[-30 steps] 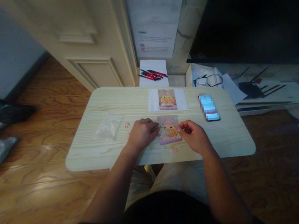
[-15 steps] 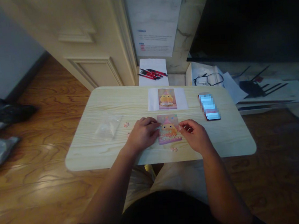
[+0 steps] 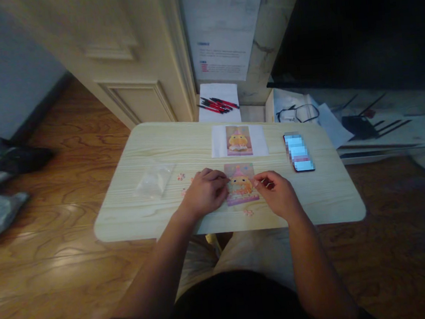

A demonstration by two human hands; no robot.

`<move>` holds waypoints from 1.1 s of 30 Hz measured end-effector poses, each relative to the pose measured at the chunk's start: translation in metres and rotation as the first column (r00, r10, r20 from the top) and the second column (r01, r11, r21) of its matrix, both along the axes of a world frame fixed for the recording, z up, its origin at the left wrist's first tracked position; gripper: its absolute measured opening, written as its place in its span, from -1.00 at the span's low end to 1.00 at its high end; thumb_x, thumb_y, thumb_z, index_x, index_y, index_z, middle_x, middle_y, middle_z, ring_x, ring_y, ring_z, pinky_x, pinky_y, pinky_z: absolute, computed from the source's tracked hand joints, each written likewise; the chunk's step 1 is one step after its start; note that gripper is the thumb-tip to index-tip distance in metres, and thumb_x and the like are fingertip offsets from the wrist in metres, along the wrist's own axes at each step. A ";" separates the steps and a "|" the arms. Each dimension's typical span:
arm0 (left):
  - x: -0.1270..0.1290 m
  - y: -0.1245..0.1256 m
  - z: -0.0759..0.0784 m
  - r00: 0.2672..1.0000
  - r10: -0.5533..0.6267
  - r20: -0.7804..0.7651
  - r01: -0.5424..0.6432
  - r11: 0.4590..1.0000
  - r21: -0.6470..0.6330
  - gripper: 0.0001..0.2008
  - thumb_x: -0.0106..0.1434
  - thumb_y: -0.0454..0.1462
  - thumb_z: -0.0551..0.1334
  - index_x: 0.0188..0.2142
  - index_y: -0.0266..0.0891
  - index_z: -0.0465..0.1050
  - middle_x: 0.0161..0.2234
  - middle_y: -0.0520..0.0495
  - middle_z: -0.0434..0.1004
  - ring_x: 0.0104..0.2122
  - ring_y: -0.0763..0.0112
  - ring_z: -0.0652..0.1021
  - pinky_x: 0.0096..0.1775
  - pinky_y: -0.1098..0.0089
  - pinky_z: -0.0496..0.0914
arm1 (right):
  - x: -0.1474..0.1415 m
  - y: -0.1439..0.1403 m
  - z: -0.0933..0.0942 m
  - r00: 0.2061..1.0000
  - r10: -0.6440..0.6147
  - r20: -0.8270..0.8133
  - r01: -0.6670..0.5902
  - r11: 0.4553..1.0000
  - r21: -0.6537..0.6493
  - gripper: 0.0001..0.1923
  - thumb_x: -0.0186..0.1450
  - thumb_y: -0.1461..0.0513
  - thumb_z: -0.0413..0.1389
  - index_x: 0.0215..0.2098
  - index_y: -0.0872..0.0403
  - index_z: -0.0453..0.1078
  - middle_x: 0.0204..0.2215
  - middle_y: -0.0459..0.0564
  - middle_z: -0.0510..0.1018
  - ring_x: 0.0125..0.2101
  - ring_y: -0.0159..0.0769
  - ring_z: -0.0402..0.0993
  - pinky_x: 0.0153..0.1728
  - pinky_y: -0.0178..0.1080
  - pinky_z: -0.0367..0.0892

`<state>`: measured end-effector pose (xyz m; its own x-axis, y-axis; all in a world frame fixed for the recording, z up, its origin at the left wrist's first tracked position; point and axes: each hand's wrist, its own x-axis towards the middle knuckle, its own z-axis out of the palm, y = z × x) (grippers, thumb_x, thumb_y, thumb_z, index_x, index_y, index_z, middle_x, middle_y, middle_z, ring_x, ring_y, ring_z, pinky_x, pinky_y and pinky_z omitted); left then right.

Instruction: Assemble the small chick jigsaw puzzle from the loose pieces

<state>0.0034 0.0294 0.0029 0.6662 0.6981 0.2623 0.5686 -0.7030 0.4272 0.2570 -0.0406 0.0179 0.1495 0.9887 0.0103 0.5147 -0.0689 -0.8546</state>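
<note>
small puzzle, both hands on it

i see the puzzle (image 3: 240, 184) lying flat near the front edge of the table (image 3: 134, 207), a thin pink card picture of a yellow chick. my left hand (image 3: 203, 193) rests curled on its left edge, fingertips pressing down. my right hand (image 3: 276, 193) sits at its right edge, thumb and forefinger pinched narrow; whether a piece is between them i cannot tell. a few loose pieces (image 3: 248, 212) lie just below the puzzle, more (image 3: 180, 176) to the left beside a clear bag (image 3: 153, 181). a reference print (image 3: 238, 141) and a phone (image 3: 299, 152) lie further back. i judge the pieces light, stiff, thin, and apt to slide; best pinched by the edges.
</note>
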 end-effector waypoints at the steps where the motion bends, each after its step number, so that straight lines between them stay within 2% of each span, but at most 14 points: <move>1: 0.000 0.000 0.000 1.000 0.002 -0.003 -0.002 1.000 0.000 -0.76 0.37 -0.24 0.22 -0.07 -0.13 0.66 -0.07 -0.15 0.64 -0.07 0.15 0.55 0.02 0.06 0.43 | 0.000 0.000 0.000 1.000 -0.003 0.000 0.003 1.000 -0.002 -0.78 0.36 0.07 0.18 -0.16 0.00 0.57 -0.24 0.02 0.66 -0.36 -0.23 0.51 -0.30 -0.18 0.44; 9: 0.002 -0.001 0.002 1.000 0.014 -0.024 -0.014 1.000 0.012 -0.75 0.33 -0.25 0.25 -0.05 -0.11 0.65 -0.04 -0.14 0.62 -0.06 0.12 0.53 0.01 0.06 0.42 | 0.002 0.000 -0.003 1.000 0.001 0.016 -0.001 1.000 0.012 -0.79 0.39 0.09 0.15 -0.14 0.00 0.57 -0.23 0.03 0.66 -0.33 -0.20 0.54 -0.27 -0.15 0.48; 12: 0.002 -0.002 0.002 0.999 0.004 -0.038 -0.003 1.000 0.018 -0.73 0.32 -0.25 0.26 -0.03 -0.13 0.64 -0.02 -0.14 0.62 -0.04 0.10 0.52 0.02 0.05 0.42 | 0.001 0.002 -0.004 0.991 0.061 0.115 -0.075 0.990 0.116 -0.78 0.40 0.22 0.12 -0.08 -0.02 0.59 -0.08 0.06 0.64 -0.10 -0.12 0.55 -0.03 -0.05 0.48; 14: 0.002 -0.002 0.003 0.998 0.000 -0.059 0.001 1.000 0.015 -0.73 0.32 -0.24 0.26 -0.02 -0.13 0.63 -0.03 -0.14 0.62 -0.05 0.10 0.52 0.02 0.05 0.41 | 0.000 0.002 -0.005 0.967 0.129 0.220 -0.169 0.970 0.173 -0.66 0.39 0.32 0.08 0.01 -0.05 0.60 0.06 0.06 0.60 0.09 -0.08 0.45 0.17 0.03 0.38; 16: 0.002 -0.003 0.004 0.997 0.000 -0.079 0.001 1.000 0.016 -0.74 0.32 -0.23 0.27 -0.03 -0.12 0.64 -0.04 -0.14 0.63 -0.06 0.10 0.51 0.02 0.04 0.40 | -0.002 0.002 -0.008 0.936 0.180 0.303 -0.240 0.956 0.172 -0.58 0.38 0.37 0.06 0.09 -0.09 0.59 0.13 0.03 0.57 0.17 -0.06 0.37 0.26 0.08 0.29; 21: 0.004 -0.004 0.010 0.992 0.009 -0.127 -0.005 0.999 0.035 -0.77 0.31 -0.21 0.29 -0.06 -0.11 0.63 -0.05 -0.12 0.63 -0.09 0.09 0.51 -0.03 0.04 0.38 | -0.005 0.000 -0.012 0.896 0.226 0.383 -0.282 0.955 0.096 -0.54 0.38 0.39 0.05 0.13 -0.10 0.57 0.15 0.02 0.57 0.13 0.00 0.35 0.21 0.15 0.31; 25: 0.006 -0.005 0.012 0.989 0.019 -0.144 -0.015 0.999 0.035 -0.75 0.29 -0.20 0.31 -0.05 -0.12 0.62 -0.02 -0.12 0.62 -0.06 0.06 0.51 -0.02 0.03 0.38 | -0.005 0.000 -0.010 0.887 0.238 0.395 -0.292 0.953 0.083 -0.52 0.38 0.41 0.03 0.14 -0.08 0.57 0.15 0.01 0.56 0.13 -0.01 0.34 0.21 0.12 0.32; 29: 0.004 -0.005 0.010 0.993 0.032 -0.113 -0.030 0.999 0.018 -0.68 0.29 -0.23 0.30 0.03 -0.11 0.59 0.01 -0.13 0.60 -0.02 0.06 0.51 0.01 0.05 0.39 | -0.003 0.001 -0.010 0.905 0.222 0.364 -0.283 0.951 0.122 -0.51 0.36 0.43 0.02 0.11 -0.07 0.57 0.11 0.01 0.59 0.13 -0.05 0.36 0.22 0.09 0.32; 33: -0.003 -0.010 0.009 0.995 0.092 -0.048 -0.091 0.996 0.014 -0.63 0.35 -0.22 0.26 0.14 -0.12 0.53 0.07 -0.14 0.57 0.03 0.09 0.52 0.05 0.06 0.41 | 0.008 0.000 -0.013 0.933 0.142 0.332 -0.219 0.953 0.208 -0.58 0.36 0.40 0.03 0.05 -0.01 0.58 0.06 0.05 0.59 0.10 -0.08 0.41 0.21 0.06 0.34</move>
